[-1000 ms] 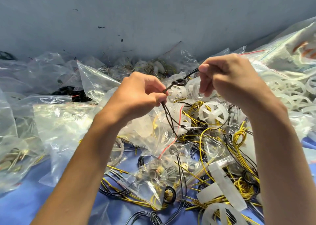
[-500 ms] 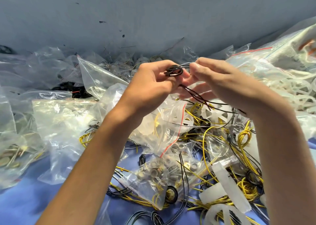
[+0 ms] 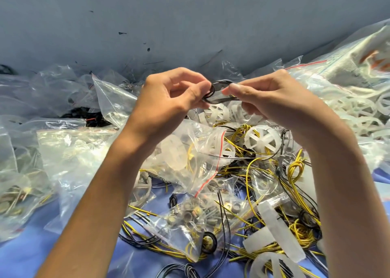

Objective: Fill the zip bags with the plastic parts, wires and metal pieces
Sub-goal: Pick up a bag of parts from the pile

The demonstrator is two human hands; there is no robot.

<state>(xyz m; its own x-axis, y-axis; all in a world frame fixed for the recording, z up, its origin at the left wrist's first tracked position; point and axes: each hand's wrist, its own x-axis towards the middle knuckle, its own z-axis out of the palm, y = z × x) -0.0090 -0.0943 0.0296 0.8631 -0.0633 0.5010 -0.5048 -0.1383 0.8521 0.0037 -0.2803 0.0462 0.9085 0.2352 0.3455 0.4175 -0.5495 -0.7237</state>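
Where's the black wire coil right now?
Head view, upper centre: the black wire coil is held up between the left hand and right hand, both pinching it, just above the white spoked wheels.

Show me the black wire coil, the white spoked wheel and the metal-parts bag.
black wire coil (image 3: 218,101), head view, lower strands
white spoked wheel (image 3: 262,139), head view, hub
metal-parts bag (image 3: 188,216), head view, middle
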